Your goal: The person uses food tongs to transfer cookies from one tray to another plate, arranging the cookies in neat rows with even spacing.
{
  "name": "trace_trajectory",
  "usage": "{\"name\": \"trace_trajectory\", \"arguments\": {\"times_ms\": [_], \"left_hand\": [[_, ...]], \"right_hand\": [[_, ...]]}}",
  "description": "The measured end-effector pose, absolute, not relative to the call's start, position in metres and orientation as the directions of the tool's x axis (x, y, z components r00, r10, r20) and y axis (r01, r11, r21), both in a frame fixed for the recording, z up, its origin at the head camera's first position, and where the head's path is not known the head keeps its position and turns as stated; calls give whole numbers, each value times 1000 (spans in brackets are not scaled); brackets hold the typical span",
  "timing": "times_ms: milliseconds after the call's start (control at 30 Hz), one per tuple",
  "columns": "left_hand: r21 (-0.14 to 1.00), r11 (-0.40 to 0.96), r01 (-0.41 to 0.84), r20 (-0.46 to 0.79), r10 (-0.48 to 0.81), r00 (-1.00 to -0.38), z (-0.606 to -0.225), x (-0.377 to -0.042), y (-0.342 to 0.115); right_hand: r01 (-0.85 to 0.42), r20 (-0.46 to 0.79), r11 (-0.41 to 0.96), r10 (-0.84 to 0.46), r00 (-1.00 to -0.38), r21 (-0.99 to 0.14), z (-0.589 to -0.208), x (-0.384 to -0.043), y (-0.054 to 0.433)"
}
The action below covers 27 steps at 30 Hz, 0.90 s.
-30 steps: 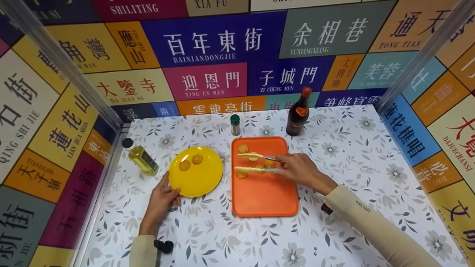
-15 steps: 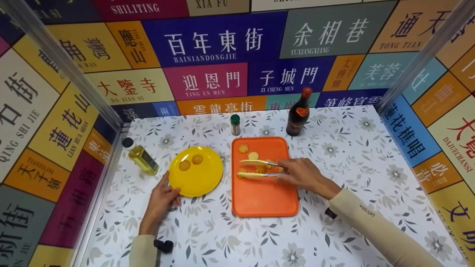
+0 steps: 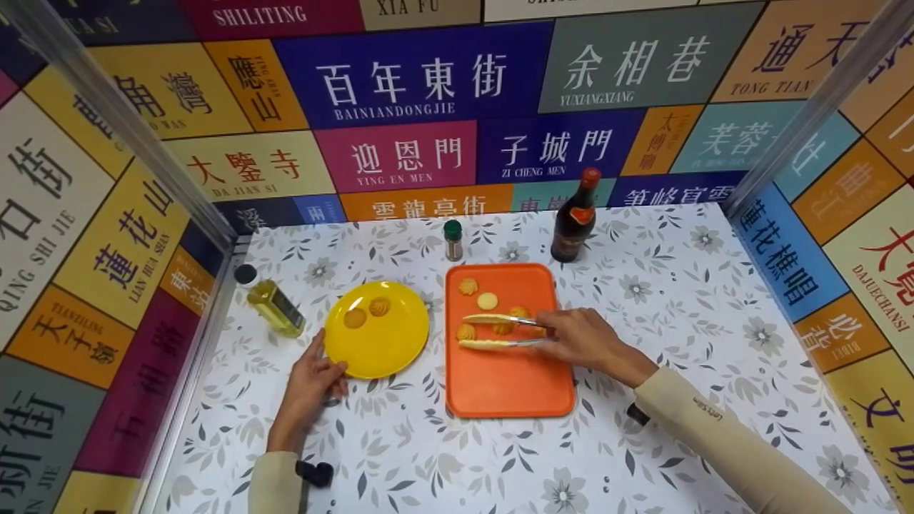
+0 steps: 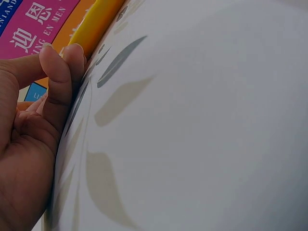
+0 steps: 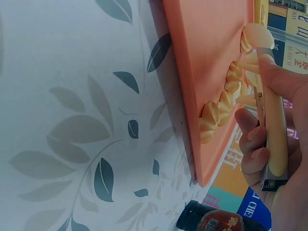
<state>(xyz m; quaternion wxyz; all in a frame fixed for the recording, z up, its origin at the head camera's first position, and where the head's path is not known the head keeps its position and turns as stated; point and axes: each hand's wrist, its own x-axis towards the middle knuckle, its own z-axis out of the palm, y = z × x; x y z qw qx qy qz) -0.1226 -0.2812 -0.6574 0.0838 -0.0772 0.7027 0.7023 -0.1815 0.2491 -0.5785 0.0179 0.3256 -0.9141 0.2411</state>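
My right hand [image 3: 589, 344] grips a pair of tongs [image 3: 489, 345] with pale yellow tips and metal arms, spread apart low over the orange tray [image 3: 508, 385]. Between and around the tips lie cookies, one swirled cookie [image 3: 466, 333] near the left ends. A flat pale cookie [image 3: 487, 300] and another swirled one [image 3: 468, 286] sit farther back. In the right wrist view the tongs' handle [image 5: 276, 130] lies against my palm, fingers curled round it. My left hand [image 3: 310, 378] holds the near-left rim of the yellow plate [image 3: 378, 353], which bears two cookies [image 3: 379, 307].
An oil bottle [image 3: 277, 308] stands left of the plate. Behind the tray are a green-capped shaker [image 3: 453, 240] and a dark red-capped bottle [image 3: 573, 218]. Printed panels [image 3: 400, 78] wall the floral-covered table [image 3: 457, 464] at the back and sides.
The right hand and tongs have moved toward the near side of the tray, uncovering the pale cookie; the tips now straddle the middle cookies. The left hand and plate have stayed in place.
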Motion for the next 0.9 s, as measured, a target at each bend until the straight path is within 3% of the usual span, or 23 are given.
{"name": "trace_trajectory", "arguments": {"times_ms": [433, 667, 900], "left_hand": [[975, -21, -223, -223, 7, -975, -657, -122, -281], [975, 40, -218, -219, 10, -976, -658, -122, -282], [973, 52, -227, -227, 7, -974, -658, -122, -283]], "right_hand": [[-596, 185, 680, -579, -794, -427, -579, -183, 249], [-625, 204, 669, -600, -774, -404, -579, -185, 247], [-597, 162, 690, -589, -792, -408, -577, -184, 246]]}}
